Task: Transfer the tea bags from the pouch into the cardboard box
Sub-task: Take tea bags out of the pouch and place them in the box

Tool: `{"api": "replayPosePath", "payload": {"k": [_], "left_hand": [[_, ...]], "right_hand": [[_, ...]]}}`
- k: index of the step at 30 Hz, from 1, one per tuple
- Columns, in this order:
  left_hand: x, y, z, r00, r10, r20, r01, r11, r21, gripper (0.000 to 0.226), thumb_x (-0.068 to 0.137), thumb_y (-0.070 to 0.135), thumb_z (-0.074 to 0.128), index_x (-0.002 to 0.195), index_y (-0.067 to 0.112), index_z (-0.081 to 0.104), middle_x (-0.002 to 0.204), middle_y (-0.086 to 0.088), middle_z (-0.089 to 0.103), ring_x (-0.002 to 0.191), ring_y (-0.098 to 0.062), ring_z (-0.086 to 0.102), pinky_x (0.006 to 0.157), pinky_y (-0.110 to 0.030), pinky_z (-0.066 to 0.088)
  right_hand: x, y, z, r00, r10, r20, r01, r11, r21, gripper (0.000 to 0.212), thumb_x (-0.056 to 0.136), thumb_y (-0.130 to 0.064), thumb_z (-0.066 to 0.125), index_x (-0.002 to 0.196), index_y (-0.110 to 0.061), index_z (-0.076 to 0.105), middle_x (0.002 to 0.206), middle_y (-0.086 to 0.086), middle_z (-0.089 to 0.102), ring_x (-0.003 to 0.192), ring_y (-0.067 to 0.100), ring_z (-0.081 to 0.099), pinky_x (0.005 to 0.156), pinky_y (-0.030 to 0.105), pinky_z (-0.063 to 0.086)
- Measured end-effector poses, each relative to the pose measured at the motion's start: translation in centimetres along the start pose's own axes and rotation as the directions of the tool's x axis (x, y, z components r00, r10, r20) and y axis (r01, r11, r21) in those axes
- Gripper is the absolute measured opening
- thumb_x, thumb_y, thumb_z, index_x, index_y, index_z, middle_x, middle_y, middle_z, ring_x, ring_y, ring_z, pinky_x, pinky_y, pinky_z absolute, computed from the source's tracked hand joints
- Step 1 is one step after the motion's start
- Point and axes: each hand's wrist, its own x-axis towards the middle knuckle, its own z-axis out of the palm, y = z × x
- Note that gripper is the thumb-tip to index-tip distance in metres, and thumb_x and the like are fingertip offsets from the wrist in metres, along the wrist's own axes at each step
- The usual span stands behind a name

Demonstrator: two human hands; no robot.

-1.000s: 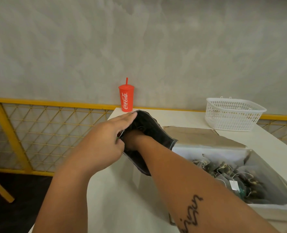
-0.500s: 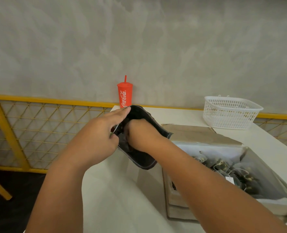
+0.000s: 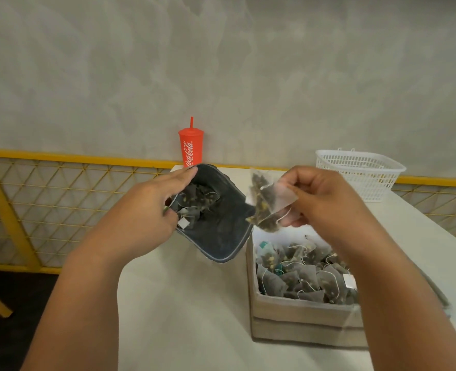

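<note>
Left hand [image 3: 138, 210]: gripped the dark pouch [image 3: 221, 231] by its rim, mouth held open above the table [image 3: 184, 303].
Right hand [image 3: 325, 202]: pinched translucent tea bags [image 3: 268, 202] over the cardboard box [image 3: 288, 317].

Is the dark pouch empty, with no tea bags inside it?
No, several tea bags are visible inside the open pouch, which the left hand holds by its rim.

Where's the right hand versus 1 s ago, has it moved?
Yes. The right hand came out of the pouch and went right, now above the far end of the cardboard box, pinching tea bags.
</note>
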Motion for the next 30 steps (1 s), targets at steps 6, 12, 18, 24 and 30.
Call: {"api": "replayPosePath", "payload": {"k": [6, 12, 18, 24, 30], "left_hand": [[-0.1, 0.1, 0.1, 1.0, -0.014, -0.003, 0.014, 1.0, -0.026, 0.072, 0.079, -0.011, 0.046, 0.136, 0.033, 0.036, 0.132, 0.028, 0.028, 0.125, 0.01, 0.025, 0.1, -0.012, 0.021], [-0.1, 0.1, 0.2, 1.0, -0.007, -0.004, 0.007, 0.999, -0.033, 0.072, 0.079, -0.011, 0.046, 0.136, 0.033, 0.037, 0.132, 0.028, 0.028, 0.124, 0.01, 0.026, 0.101, -0.013, 0.023], [-0.1, -0.2, 0.1, 1.0, -0.004, -0.007, 0.004, 0.999, -0.036, 0.072, 0.078, -0.01, 0.046, 0.135, 0.033, 0.038, 0.134, 0.027, 0.031, 0.128, 0.003, 0.033, 0.1, -0.015, 0.025], [0.0, -0.5, 0.1, 1.0, 0.0, -0.012, 0.0, 1.0, -0.027, 0.072, 0.078, -0.009, 0.047, 0.136, 0.033, 0.036, 0.134, 0.027, 0.029, 0.13, 0.001, 0.032, 0.101, -0.014, 0.024], [0.0, -0.4, 0.2, 1.0, 0.015, -0.018, -0.015, 0.999, -0.037, 0.071, 0.078, -0.01, 0.048, 0.136, 0.03, 0.039, 0.135, 0.026, 0.031, 0.13, 0.002, 0.032, 0.102, -0.016, 0.026]], "right_hand": [[2.4, 1.7, -3.4, 0.992, 0.064, -0.111, -0.096, 0.943, -0.318, 0.021, 0.089, -0.017, 0.058, 0.069, -0.015, 0.061, 0.045, -0.004, 0.059, 0.036, 0.004, 0.053, 0.052, 0.022, 0.045], [5.6, 5.0, -1.4, 0.978, 0.205, 0.037, -0.123, 0.71, -0.693, 0.016, 0.09, -0.014, 0.054, 0.08, -0.009, 0.066, 0.068, 0.001, 0.066, 0.05, 0.01, 0.058, 0.059, 0.02, 0.047], [7.1, 7.5, 1.6, 0.913, 0.35, 0.21, 0.028, 0.461, -0.887, 0.018, 0.086, -0.014, 0.055, 0.091, -0.005, 0.07, 0.092, 0.01, 0.069, 0.075, 0.02, 0.057, 0.068, 0.026, 0.042], [6.2, 5.5, 0.0, 0.904, 0.347, 0.25, -0.029, 0.634, -0.773, 0.02, 0.092, -0.02, 0.052, 0.1, -0.008, 0.066, 0.083, 0.004, 0.07, 0.067, 0.014, 0.065, 0.063, 0.02, 0.048], [3.2, 2.5, -3.4, 0.973, 0.184, 0.137, -0.085, 0.843, -0.531, 0.008, 0.087, -0.018, 0.06, 0.088, -0.016, 0.067, 0.067, 0.004, 0.069, 0.059, 0.01, 0.062, 0.07, 0.029, 0.051]]}}
